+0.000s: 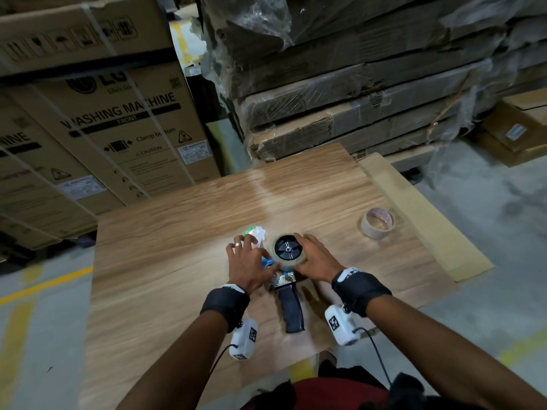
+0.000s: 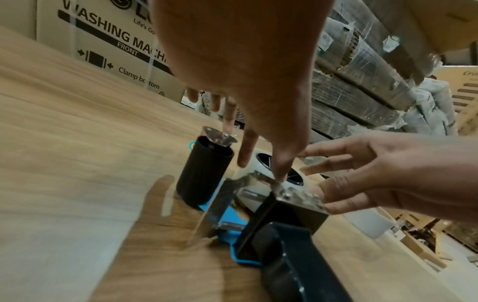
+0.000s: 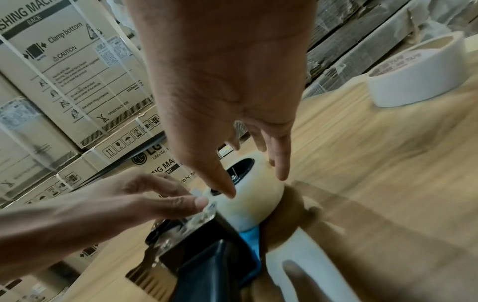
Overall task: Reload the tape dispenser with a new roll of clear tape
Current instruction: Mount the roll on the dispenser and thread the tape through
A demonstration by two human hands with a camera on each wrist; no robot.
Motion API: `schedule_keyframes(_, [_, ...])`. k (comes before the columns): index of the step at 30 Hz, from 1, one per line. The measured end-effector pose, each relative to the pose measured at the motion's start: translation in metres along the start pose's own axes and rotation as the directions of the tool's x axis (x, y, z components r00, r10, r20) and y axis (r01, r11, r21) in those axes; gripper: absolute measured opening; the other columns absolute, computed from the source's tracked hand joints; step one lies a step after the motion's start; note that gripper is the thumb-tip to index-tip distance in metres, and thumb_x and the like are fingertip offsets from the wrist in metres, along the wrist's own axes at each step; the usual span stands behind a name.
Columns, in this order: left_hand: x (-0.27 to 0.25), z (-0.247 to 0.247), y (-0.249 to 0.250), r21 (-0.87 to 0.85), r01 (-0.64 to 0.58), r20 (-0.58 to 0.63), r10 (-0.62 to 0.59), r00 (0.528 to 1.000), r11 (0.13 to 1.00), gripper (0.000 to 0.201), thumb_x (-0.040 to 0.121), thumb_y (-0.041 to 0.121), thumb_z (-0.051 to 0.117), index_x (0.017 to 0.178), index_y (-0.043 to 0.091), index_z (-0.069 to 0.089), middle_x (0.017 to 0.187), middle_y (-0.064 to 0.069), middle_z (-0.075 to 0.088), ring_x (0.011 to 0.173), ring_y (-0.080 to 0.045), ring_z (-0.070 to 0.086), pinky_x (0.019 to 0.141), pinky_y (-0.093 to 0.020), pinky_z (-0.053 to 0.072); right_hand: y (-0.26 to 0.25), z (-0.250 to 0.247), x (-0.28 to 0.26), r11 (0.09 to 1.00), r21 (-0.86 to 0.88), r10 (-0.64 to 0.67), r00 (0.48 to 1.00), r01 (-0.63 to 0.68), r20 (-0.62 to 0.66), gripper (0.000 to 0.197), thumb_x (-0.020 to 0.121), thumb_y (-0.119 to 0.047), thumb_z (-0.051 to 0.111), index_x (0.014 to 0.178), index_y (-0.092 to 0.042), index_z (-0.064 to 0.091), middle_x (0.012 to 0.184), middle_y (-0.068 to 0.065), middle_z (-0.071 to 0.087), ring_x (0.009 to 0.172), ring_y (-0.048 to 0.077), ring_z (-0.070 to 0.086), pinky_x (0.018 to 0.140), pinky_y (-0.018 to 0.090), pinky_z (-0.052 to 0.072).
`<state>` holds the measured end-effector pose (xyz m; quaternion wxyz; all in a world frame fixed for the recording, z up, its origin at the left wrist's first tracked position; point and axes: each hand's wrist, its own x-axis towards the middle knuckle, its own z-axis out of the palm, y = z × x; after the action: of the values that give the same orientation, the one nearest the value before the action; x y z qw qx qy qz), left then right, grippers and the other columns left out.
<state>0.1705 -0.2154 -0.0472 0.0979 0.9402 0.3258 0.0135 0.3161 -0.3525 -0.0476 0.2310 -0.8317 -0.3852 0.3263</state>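
The tape dispenser [image 1: 291,309] lies on its side on the wooden table [image 1: 177,261], black handle toward me. A clear tape roll [image 3: 248,204] sits on its black hub [image 1: 286,247]. My left hand [image 1: 245,261] hovers over the roller side with its fingers spread and straight. The thumb tip touches the metal frame [image 2: 292,196] beside the black roller [image 2: 204,173]. My right hand [image 1: 313,258] lies over the roll's right side. Its thumb [image 3: 227,192] rests on the roll's top face and its straight fingers reach down past the far rim.
A nearly empty tape core [image 1: 377,223] stands at the table's right. A small green-labelled thing with crumpled white wrap [image 1: 254,232] lies just beyond my left hand. Washing-machine cartons [image 1: 118,128] and wrapped flat boxes [image 1: 355,99] stand behind the table.
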Motion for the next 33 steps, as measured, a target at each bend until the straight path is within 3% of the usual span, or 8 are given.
schedule_keyframes(3, [0.004, 0.001, 0.009, 0.094, 0.014, 0.163, -0.029, 0.986, 0.995, 0.066, 0.067, 0.08, 0.063, 0.109, 0.03, 0.075, 0.14, -0.005, 0.046, 0.136, -0.034, 0.03, 0.104, -0.044, 0.029, 0.001, 0.008, -0.018, 0.999, 0.019, -0.027, 0.997, 0.028, -0.068, 0.09, 0.081, -0.023, 0.069, 0.16, -0.021, 0.025, 0.164, 0.014, 0.02, 0.148, 0.034, 0.035, 0.118, 0.038, 0.037])
schedule_keyframes(6, [0.011, 0.006, 0.013, 0.115, 0.05, 0.234, -0.076, 0.969, 0.992, 0.072, 0.066, 0.077, 0.067, 0.114, 0.025, 0.072, 0.145, -0.007, 0.041, 0.141, -0.035, 0.025, 0.107, -0.046, 0.03, -0.002, 0.016, -0.034, 1.0, 0.012, -0.018, 0.995, 0.019, -0.098, 0.078, 0.087, -0.01, 0.063, 0.158, -0.018, 0.032, 0.163, 0.014, 0.019, 0.143, 0.033, 0.043, 0.111, 0.033, 0.042])
schedule_keyframes(14, [0.006, 0.02, 0.005, -0.126, 0.155, 0.186, -0.13, 0.974, 0.98, 0.039, 0.076, 0.05, 0.077, 0.107, 0.027, 0.077, 0.14, -0.005, 0.049, 0.136, -0.036, 0.031, 0.103, -0.043, 0.037, -0.008, 0.029, -0.057, 0.996, 0.089, 0.003, 0.994, 0.006, -0.105, 0.072, 0.084, -0.001, 0.06, 0.152, -0.016, 0.042, 0.157, 0.014, 0.024, 0.132, 0.028, 0.053, 0.105, 0.026, 0.044])
schedule_keyframes(17, [0.005, 0.023, 0.005, -0.231, 0.19, 0.171, -0.152, 0.973, 0.954, 0.036, 0.073, 0.046, 0.081, 0.102, 0.025, 0.079, 0.135, -0.004, 0.052, 0.132, -0.035, 0.032, 0.101, -0.041, 0.038, -0.012, 0.033, -0.06, 0.994, 0.112, -0.003, 0.992, 0.017, -0.125, 0.071, 0.084, -0.002, 0.061, 0.151, -0.017, 0.044, 0.151, 0.012, 0.027, 0.111, 0.026, 0.064, 0.101, 0.03, 0.049])
schedule_keyframes(21, [0.003, 0.024, 0.004, -0.224, 0.196, 0.139, -0.168, 0.976, 0.955, 0.037, 0.073, 0.046, 0.081, 0.105, 0.026, 0.078, 0.144, -0.006, 0.046, 0.135, -0.035, 0.031, 0.103, -0.042, 0.04, -0.014, 0.043, -0.063, 0.995, 0.094, -0.005, 0.991, 0.017, -0.131, 0.07, 0.081, -0.003, 0.064, 0.147, -0.017, 0.046, 0.15, 0.008, 0.023, 0.115, 0.028, 0.06, 0.099, 0.037, 0.053])
schedule_keyframes(25, [0.003, 0.02, 0.008, -0.18, 0.166, 0.134, -0.143, 0.981, 0.97, 0.038, 0.078, 0.038, 0.076, 0.111, 0.019, 0.075, 0.153, -0.008, 0.036, 0.138, -0.036, 0.029, 0.102, -0.042, 0.041, -0.017, 0.056, -0.066, 0.996, 0.082, -0.002, 0.98, 0.019, -0.201, 0.052, 0.08, -0.009, 0.065, 0.129, -0.022, 0.056, 0.136, 0.001, 0.033, 0.106, 0.025, 0.063, 0.094, 0.037, 0.054])
schedule_keyframes(28, [0.004, 0.019, 0.015, -0.209, 0.245, 0.187, -0.207, 0.96, 0.947, 0.03, 0.078, 0.035, 0.076, 0.105, 0.022, 0.077, 0.148, -0.006, 0.043, 0.139, -0.035, 0.028, 0.103, -0.043, 0.039, -0.019, 0.065, -0.066, 0.997, 0.078, 0.043, 0.976, -0.027, -0.214, 0.049, 0.079, -0.026, 0.074, 0.123, -0.023, 0.053, 0.138, 0.007, 0.04, 0.111, 0.028, 0.062, 0.093, 0.032, 0.05])
schedule_keyframes(33, [0.0, 0.027, 0.02, -0.343, 0.301, 0.182, -0.251, 0.951, 0.89, 0.019, 0.07, 0.03, 0.079, 0.088, 0.025, 0.079, 0.147, -0.005, 0.041, 0.14, -0.033, 0.024, 0.107, -0.043, 0.029, -0.019, 0.071, -0.058, 0.977, 0.176, 0.16, 0.963, -0.122, -0.218, 0.051, 0.071, -0.028, 0.088, 0.111, -0.02, 0.059, 0.111, -0.001, 0.055, 0.106, 0.022, 0.06, 0.079, 0.023, 0.037])
